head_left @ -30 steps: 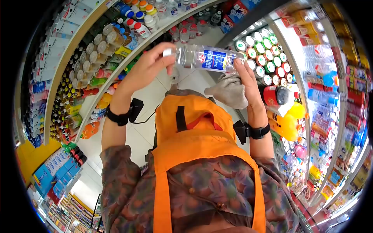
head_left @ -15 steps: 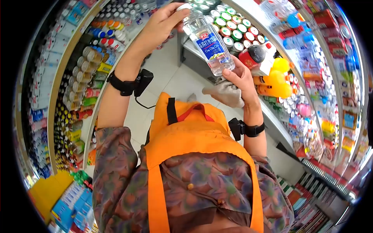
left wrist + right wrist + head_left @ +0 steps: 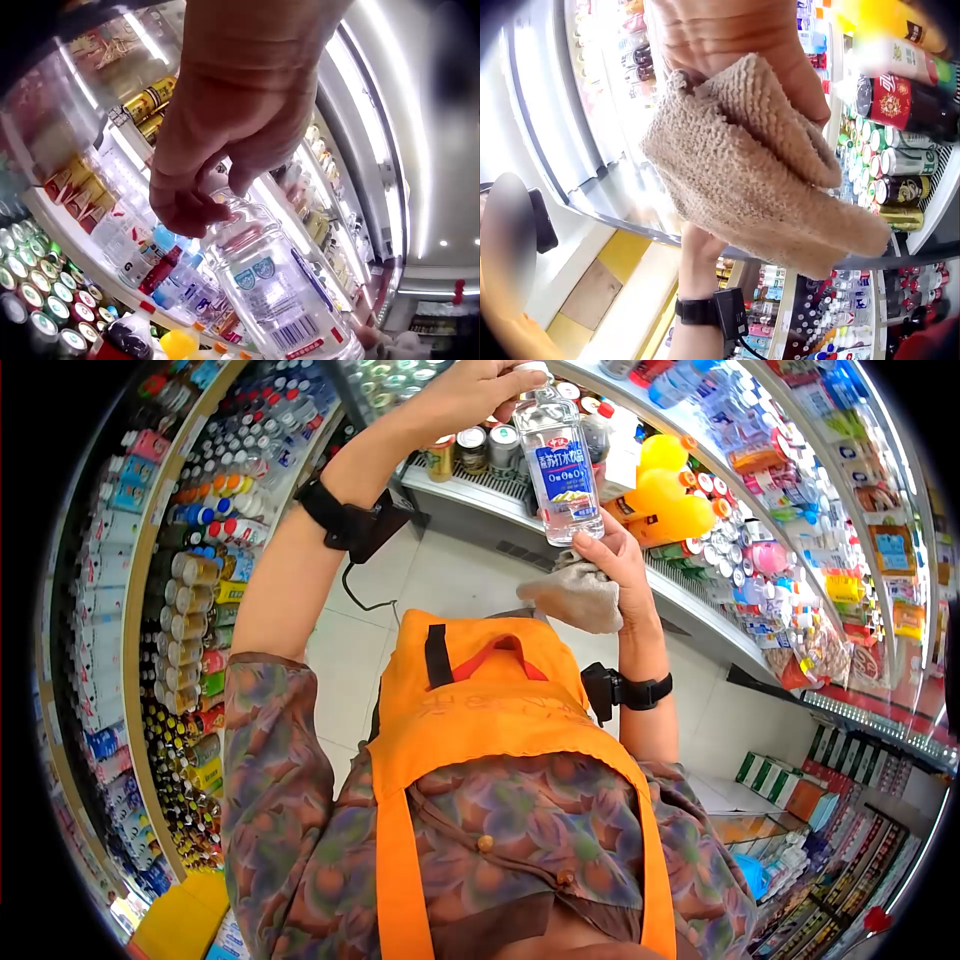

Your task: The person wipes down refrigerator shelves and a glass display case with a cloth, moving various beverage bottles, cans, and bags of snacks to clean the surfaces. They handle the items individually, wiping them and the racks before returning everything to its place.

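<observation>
A clear plastic water bottle with a blue label and white cap is held up before the shelves, tilted slightly, cap end away from the body. The left hand pinches the bottle at its cap and neck; the left wrist view shows its fingers curled there, above the printed side of the bottle. At the base, the right hand holds the bottle with its thumb against the lower corner. That same hand also grips a grey-beige textured cloth, which hangs under the palm and fills much of the right wrist view.
Right behind the bottle runs a lit shelf edge with cans. Orange drink bottles and a dark cola bottle stand nearby. Packed drink shelves line the left side. An orange apron covers the person's front.
The bottle has swung from nearly level to nearly upright in the head view, its cap end moving up and right with the left hand. The view has turned toward the right-hand shelves.
</observation>
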The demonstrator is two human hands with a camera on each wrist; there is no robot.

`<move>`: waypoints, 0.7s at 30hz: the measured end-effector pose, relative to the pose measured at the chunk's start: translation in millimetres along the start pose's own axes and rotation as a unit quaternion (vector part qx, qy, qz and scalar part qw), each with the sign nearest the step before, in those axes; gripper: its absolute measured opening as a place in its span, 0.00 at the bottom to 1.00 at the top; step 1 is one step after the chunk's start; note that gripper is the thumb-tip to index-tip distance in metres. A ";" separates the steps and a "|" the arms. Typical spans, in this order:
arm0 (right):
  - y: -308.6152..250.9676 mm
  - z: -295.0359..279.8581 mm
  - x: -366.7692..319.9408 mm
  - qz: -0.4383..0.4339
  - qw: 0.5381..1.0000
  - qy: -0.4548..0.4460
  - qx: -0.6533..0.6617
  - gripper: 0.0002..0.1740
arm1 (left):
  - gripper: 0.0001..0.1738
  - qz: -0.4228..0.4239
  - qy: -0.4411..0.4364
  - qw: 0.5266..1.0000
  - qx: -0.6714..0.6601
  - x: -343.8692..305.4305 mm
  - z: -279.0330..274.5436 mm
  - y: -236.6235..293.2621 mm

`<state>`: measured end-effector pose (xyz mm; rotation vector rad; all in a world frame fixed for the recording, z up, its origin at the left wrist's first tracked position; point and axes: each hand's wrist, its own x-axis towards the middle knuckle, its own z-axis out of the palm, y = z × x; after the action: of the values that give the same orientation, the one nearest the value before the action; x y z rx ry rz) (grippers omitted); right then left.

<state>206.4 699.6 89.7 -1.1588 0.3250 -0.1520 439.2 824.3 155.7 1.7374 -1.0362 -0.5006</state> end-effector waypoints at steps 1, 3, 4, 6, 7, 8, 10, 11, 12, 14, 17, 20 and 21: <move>-1.1 -10.2 -0.5 -0.004 1.000 -0.001 0.008 0.36 | 0.16 0.020 -0.018 0.999 -0.031 13.7 8.7 -8.5; -3.4 -33.7 0.8 -0.014 1.000 -0.005 0.023 0.34 | 0.17 -0.015 -0.057 0.998 -0.026 35.9 24.8 -1.8; -9.4 -44.2 0.2 -0.002 0.999 -0.007 0.035 0.34 | 0.17 0.024 -0.042 0.998 0.029 44.3 34.4 -3.6; -14.0 -74.3 -1.6 -0.023 1.000 -0.002 -0.016 0.34 | 0.18 -0.041 -0.089 0.995 0.027 72.7 55.0 7.4; -19.5 -92.2 1.2 -0.042 0.998 -0.001 -0.044 0.34 | 0.18 -0.040 -0.088 0.995 0.006 78.3 67.2 24.6; -25.7 -107.7 0.8 -0.042 0.999 0.000 -0.031 0.34 | 0.17 -0.052 -0.097 0.994 0.013 88.8 79.7 33.5; -30.3 -140.8 0.8 -0.039 0.999 0.009 -0.006 0.34 | 0.16 -0.026 -0.131 0.991 -0.008 114.3 106.6 39.4; -33.7 -156.9 4.3 -0.052 0.998 0.018 0.008 0.39 | 0.16 -0.006 -0.130 0.991 0.010 126.3 121.4 46.0; -40.6 -170.1 7.5 -0.055 0.997 0.059 0.017 0.42 | 0.16 0.045 -0.112 0.992 0.028 139.0 138.7 54.8; -55.3 -201.2 14.2 -0.055 0.993 0.097 0.028 0.46 | 0.17 0.166 -0.067 0.979 0.100 169.1 170.7 70.8; -74.0 -248.8 17.9 -0.050 0.992 0.111 0.025 0.41 | 0.19 0.253 -0.012 0.950 0.183 225.2 207.8 80.2; -78.5 -286.2 25.0 -0.046 0.993 0.111 -0.001 0.39 | 0.20 0.298 0.012 0.926 0.234 281.5 239.6 69.0; -83.3 -292.2 27.4 -0.038 0.993 0.108 0.003 0.39 | 0.20 0.300 0.018 0.922 0.245 298.8 249.9 63.8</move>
<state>140.2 403.7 56.0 -1.1518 0.4706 -0.3464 393.1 432.3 152.4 1.7077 -1.6861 0.2011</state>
